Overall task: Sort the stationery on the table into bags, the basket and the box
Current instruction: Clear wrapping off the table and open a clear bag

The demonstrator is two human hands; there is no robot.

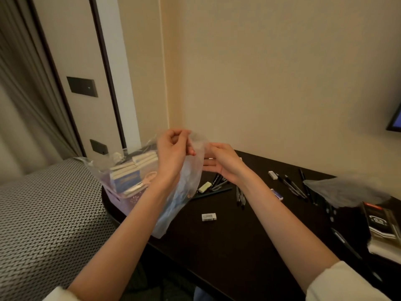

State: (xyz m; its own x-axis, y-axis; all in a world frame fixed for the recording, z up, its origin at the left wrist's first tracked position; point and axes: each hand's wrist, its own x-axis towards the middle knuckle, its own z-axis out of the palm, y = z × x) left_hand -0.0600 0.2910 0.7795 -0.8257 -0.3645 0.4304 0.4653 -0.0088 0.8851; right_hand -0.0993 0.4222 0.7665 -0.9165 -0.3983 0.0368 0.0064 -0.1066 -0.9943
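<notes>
Above table (227, 246): both hands' fingers pinch clear bag (186, 177) mouth; bag hangs vertical.

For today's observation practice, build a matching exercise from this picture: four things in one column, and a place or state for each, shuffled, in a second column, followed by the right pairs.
Things
1. clear plastic bag
2. barcode eraser
3. purple basket
4. pale green eraser

Places or states
A. stands at the table's left end, filled with boxed items
B. lies alone on the dark table, nearest the person
C. held up between the left hand and the right hand
D. lies beside a cluster of pens

Pairs: 1-C, 2-B, 3-A, 4-D
</notes>
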